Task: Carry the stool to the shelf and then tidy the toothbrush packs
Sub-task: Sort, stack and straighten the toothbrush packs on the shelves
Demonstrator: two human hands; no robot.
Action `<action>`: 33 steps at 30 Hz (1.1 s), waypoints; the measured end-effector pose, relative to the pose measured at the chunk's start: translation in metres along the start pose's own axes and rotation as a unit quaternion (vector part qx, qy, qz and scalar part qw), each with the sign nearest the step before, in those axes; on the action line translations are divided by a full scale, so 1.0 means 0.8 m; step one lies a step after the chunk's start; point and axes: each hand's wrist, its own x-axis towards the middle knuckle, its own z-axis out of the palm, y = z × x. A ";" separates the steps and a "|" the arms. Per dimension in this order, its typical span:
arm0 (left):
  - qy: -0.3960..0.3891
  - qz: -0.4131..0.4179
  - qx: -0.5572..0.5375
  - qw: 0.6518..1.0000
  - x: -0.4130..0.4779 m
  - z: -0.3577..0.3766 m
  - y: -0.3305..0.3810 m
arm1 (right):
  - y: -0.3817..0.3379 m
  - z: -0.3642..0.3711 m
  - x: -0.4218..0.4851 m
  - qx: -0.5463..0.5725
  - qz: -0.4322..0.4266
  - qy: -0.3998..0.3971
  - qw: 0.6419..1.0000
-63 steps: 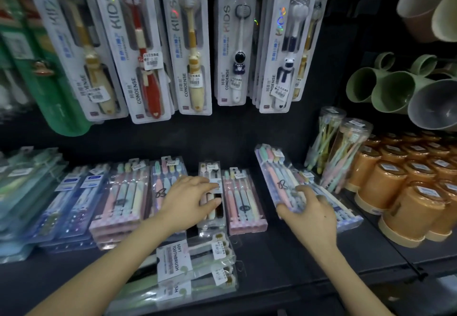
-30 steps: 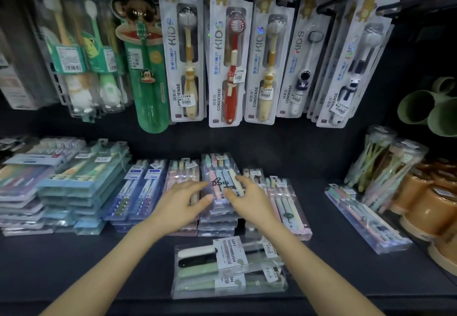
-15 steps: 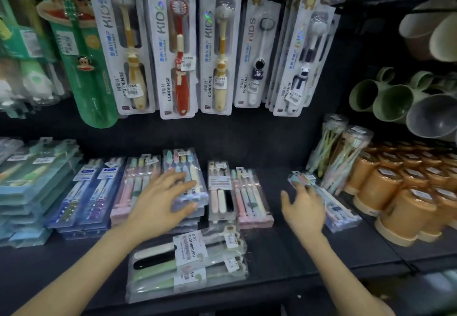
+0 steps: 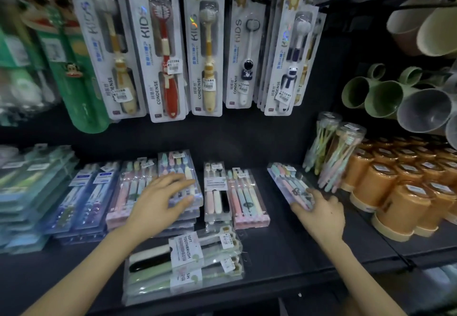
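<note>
Your left hand lies flat, fingers spread and nearly straight, on top of the stack of clear flat packs of pastel toothbrushes in the row on the black shelf. I judge it is there to pin the stack so nothing slides while the other hand works; it grips nothing. Your right hand reaches out to the right, wrist low, thumb and fingers curled round the near end of a stray clear pack of pastel toothbrushes. That pack lies slanted, well apart from the neat row and just beside the clear plastic tubes of brushes and the orange plastic cups. That is likely why you take it: it seems to belong with its like under your left hand. The stool is not in view.
</note>
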 end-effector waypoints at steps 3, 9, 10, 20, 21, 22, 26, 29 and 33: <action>0.063 -0.066 -0.035 0.995 -0.010 -0.017 -0.012 | -0.062 -0.008 -0.032 0.071 -0.072 0.012 0.995; 0.073 -0.118 -0.088 0.986 -0.026 -0.037 -0.042 | -0.199 0.003 -0.080 0.110 -0.190 -0.040 0.975; 0.073 -0.122 -0.097 0.985 -0.026 -0.039 -0.043 | -0.219 0.008 -0.084 0.101 -0.194 -0.041 0.975; 0.006 -0.148 -0.123 0.981 0.004 -0.029 -0.028 | -0.250 0.018 -0.115 0.052 -0.277 -0.127 0.951; 0.006 -0.152 -0.124 0.981 0.007 -0.028 -0.028 | -0.242 0.015 -0.111 0.086 -0.284 -0.139 0.945; 0.004 -0.153 -0.124 0.980 0.009 -0.028 -0.027 | -0.230 0.012 -0.104 0.119 -0.280 -0.141 0.942; 0.011 -0.145 -0.116 0.983 0.007 -0.037 -0.027 | -0.160 0.002 -0.067 0.177 -0.192 -0.114 0.959; 0.054 -0.134 -0.120 0.982 -0.014 -0.048 -0.027 | -0.113 -0.002 -0.064 0.227 -0.194 -0.220 0.929; 0.140 -0.113 -0.130 0.975 -0.067 -0.056 -0.019 | -0.090 0.002 -0.083 0.205 -0.246 -0.353 0.879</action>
